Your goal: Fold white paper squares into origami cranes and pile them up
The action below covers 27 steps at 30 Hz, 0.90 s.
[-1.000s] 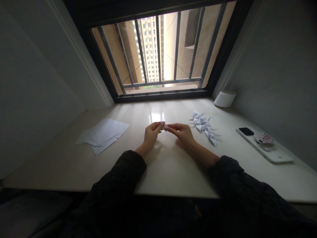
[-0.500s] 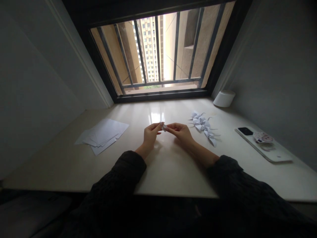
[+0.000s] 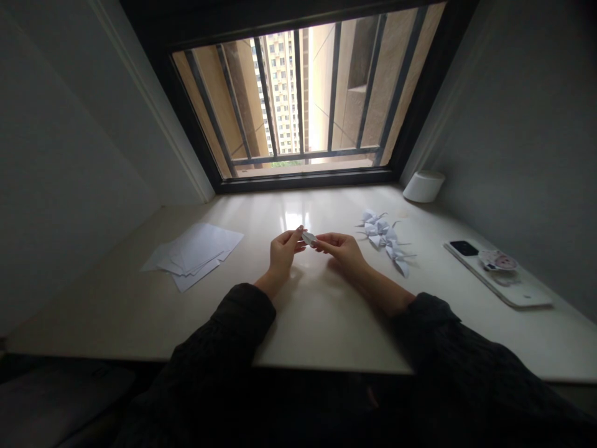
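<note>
A small folded piece of white paper [image 3: 308, 237] is pinched between both hands above the middle of the pale desk [image 3: 326, 311]. My left hand [image 3: 283, 252] holds its left end with thumb and fingertips closed. My right hand [image 3: 342, 249] grips its right end the same way. Both forearms in dark sleeves reach in from the near edge. A cluster of several folded white paper cranes [image 3: 385, 238] lies just right of my right hand.
A loose stack of white paper sheets [image 3: 193, 254] lies at the left. A white phone [image 3: 497, 272] with a round sticker grip rests at the right. A white cylindrical object [image 3: 423, 185] stands in the back right corner. A barred window [image 3: 303, 99] faces the desk.
The folded paper has tilted and risen slightly between the fingertips. Both hands stay in nearly the same place.
</note>
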Available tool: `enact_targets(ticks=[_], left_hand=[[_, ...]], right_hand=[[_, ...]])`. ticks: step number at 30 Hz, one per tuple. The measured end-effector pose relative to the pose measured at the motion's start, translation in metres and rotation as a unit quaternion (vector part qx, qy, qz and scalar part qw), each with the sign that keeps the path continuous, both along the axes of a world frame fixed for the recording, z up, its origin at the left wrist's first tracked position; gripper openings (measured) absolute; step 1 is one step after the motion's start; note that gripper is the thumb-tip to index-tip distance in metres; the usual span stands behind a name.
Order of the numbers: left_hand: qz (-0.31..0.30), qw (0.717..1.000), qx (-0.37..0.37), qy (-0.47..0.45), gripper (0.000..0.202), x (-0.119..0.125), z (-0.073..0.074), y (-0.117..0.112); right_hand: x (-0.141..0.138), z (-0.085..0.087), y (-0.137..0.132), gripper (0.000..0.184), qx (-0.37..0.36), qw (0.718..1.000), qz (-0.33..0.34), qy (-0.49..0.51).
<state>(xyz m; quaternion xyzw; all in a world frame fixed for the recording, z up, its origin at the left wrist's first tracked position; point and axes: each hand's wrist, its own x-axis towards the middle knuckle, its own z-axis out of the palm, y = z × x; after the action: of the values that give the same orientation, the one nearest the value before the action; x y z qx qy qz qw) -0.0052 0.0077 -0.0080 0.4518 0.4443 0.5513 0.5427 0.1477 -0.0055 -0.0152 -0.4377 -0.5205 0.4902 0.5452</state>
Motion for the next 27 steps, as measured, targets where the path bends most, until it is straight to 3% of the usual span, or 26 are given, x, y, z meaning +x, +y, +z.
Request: enact_targets(ticks=[9, 16, 20, 24, 27], left_hand=[[-0.002, 1.000, 0.020, 0.016, 0.039, 0.0015, -0.0026, 0.0004], [0.004, 0.996, 0.059, 0.062, 0.038, 0.0023, -0.0012, -0.0010], [0.005, 0.995, 0.068, 0.068, 0.039, 0.0012, -0.0016, -0.0009], [-0.038, 0.995, 0.042, 0.084, 0.037, 0.0026, -0.0010, -0.0028], [-0.068, 0.993, 0.040, 0.087, 0.034, 0.0041, -0.0001, -0.0042]], right_hand=[[-0.0008, -0.0076, 0.0043, 0.042, 0.007, 1.000, 0.006, -0.003], [0.0001, -0.0072, 0.0026, 0.033, 0.022, 1.000, 0.013, 0.003], [-0.0002, -0.0059, 0.0005, 0.034, 0.046, 0.997, -0.036, -0.040], [0.0016, -0.0036, -0.0021, 0.026, 0.150, 0.962, -0.149, -0.174], [0.0038, -0.0028, -0.0035, 0.017, 0.240, 0.923, -0.170, -0.247]])
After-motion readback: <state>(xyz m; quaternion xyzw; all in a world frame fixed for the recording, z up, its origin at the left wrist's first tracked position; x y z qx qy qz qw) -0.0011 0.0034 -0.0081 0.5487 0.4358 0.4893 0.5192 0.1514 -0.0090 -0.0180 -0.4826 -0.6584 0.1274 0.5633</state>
